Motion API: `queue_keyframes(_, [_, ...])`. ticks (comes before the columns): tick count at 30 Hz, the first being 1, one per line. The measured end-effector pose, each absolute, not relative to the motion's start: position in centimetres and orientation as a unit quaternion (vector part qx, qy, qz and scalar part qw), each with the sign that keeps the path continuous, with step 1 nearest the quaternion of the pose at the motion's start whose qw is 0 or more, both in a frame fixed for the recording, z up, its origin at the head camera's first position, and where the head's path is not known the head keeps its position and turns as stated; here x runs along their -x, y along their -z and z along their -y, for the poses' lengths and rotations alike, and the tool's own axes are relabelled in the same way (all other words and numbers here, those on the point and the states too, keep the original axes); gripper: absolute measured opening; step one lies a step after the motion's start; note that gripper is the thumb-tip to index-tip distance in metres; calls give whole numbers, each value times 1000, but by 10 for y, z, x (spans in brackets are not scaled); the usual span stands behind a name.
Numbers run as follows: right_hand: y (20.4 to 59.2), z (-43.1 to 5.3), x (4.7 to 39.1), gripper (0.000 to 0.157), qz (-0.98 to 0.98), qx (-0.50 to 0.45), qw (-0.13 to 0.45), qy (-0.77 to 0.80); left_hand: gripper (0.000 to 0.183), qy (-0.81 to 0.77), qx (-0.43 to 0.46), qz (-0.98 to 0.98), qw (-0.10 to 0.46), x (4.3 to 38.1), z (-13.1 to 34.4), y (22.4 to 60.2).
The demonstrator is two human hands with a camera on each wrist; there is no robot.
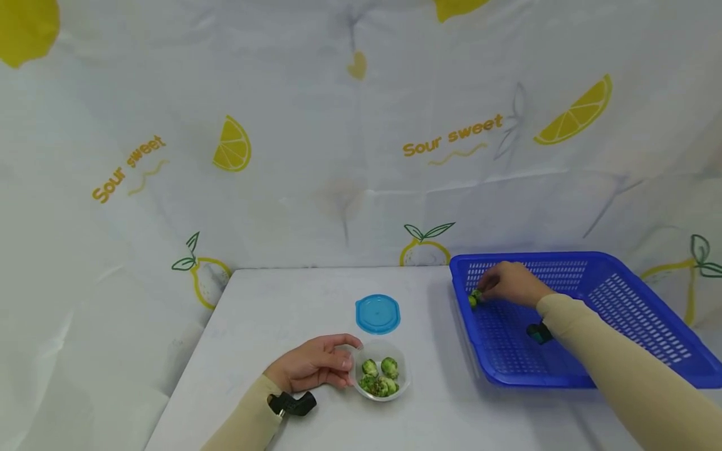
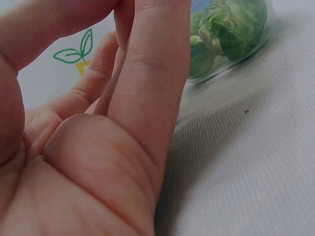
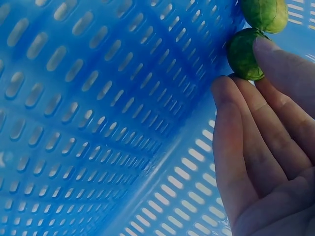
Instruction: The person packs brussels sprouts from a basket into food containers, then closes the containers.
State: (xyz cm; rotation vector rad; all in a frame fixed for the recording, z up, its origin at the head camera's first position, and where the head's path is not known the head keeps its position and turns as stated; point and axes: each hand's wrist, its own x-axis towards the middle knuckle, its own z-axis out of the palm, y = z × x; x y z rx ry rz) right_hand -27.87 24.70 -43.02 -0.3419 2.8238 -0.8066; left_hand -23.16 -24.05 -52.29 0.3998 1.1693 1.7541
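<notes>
My left hand (image 1: 318, 363) holds the left side of a small clear plastic bowl (image 1: 405, 385) on the white table. Several green Brussels sprouts (image 1: 389, 368) lie in the bowl; some also show past the fingers in the left wrist view. Inside the blue basket, at its left wall, my right hand (image 1: 513, 285) pinches a Brussels sprout (image 3: 243, 54) between thumb and fingertips. Another, lighter sprout (image 3: 266, 14) sits right beside it.
A blue round lid (image 1: 378, 314) lies flat on the table (image 1: 287, 300) behind the bowl. The perforated blue basket (image 1: 665, 326) stands at the right, its raised rim around my right hand. A white lemon-print cloth (image 1: 316, 156) hangs behind the table.
</notes>
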Motion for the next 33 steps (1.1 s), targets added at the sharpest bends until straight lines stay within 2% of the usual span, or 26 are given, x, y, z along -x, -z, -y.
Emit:
queue_keyframes(14, [422,-255,271,27,-957,104,99,250,54,-719,-161,-485,471,230,240,520])
queue_keyframes(22, [402,-261,245,32,-960,99,88,248,51,-721,-163,-485,468,229,244,525])
queue_keyframes(33, [365,-244,214,34,-958,95,58,265,49,-714,-159,-500,464,231,240,522])
